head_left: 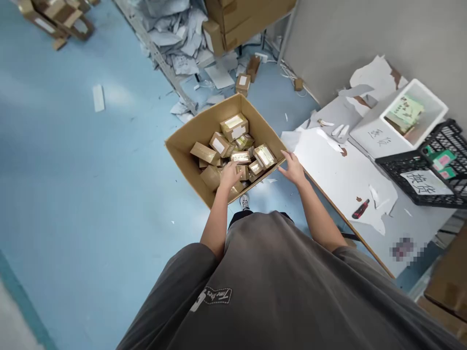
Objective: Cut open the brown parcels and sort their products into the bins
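In front of my body is a large uncovered cardboard box (186,141) with several small taped parcels in it. My left hand (229,176) reaches over the near wall, its fingers apart above the parcels; whether the fingertips touch one I cannot tell. Close to the fingers lies a parcel with shiny tape (241,157). My right hand (292,167) is at the box's right corner, fingers spread, the fingertips against or just beside the rim. Another taped parcel (265,156) with a pale label lies inside near that corner.
To the right, a white table (328,170) bears paper scraps, a red utility knife (360,209), a white foam box (386,126) and a black plastic crate (401,170). Crumpled paper (178,39) and cardboard boxes (251,19) are piled ahead. More cartons (54,19) stand far left.
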The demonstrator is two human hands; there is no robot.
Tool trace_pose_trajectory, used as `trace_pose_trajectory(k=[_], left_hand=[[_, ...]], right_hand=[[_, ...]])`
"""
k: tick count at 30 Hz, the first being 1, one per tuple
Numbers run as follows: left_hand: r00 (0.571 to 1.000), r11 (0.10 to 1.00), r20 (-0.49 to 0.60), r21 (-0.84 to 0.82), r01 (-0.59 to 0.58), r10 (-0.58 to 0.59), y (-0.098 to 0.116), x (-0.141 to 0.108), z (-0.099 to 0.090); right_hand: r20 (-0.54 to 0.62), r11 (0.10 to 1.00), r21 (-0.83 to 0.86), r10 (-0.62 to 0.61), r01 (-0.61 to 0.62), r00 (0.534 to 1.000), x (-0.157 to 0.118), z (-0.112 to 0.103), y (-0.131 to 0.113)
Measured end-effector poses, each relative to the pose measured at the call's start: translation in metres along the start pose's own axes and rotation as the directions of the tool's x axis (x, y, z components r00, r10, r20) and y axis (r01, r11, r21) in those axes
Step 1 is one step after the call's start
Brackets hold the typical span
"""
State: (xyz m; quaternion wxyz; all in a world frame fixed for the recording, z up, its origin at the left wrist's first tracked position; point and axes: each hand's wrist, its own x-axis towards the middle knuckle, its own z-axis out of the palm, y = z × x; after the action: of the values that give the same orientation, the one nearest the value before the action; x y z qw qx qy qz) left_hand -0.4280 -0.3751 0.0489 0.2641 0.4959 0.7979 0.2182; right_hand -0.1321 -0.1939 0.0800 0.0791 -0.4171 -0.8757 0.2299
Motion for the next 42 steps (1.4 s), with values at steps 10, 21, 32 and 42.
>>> trace_pose_trajectory(k=[10, 21, 32, 42], left_hand=[[0.976, 0.972, 0.067, -0.097, 0.213, -0.207, -0.047, 0.035, 0.065], [0.947, 0.955, 0.193, -0.104, 0.279, -0.256, -0.064, 0.155, 0.179], [0.949, 0.973, 0.280, -0.135, 0.189, -0.146, -0.089, 0.255, 0.257], [0.895, 0.997, 0.445, 0.076, 0.006, -0.039, -0.082, 0.278, 0.242]], right_hand=[[0.252, 0.980, -0.083, 0.195, -0.180, 0.948, 0.124, 0.116, 0.033], [0.352, 0.785, -0.141, 0.609, -0.603, 0.711, 0.199, 0.292, 0.133], [0.382, 0.765, -0.217, 0.639, -0.607, 0.668, 0.203, 0.335, 0.144], [0.500, 0.953, -0.211, 0.298, -0.219, 0.813, 0.203, 0.312, 0.126]])
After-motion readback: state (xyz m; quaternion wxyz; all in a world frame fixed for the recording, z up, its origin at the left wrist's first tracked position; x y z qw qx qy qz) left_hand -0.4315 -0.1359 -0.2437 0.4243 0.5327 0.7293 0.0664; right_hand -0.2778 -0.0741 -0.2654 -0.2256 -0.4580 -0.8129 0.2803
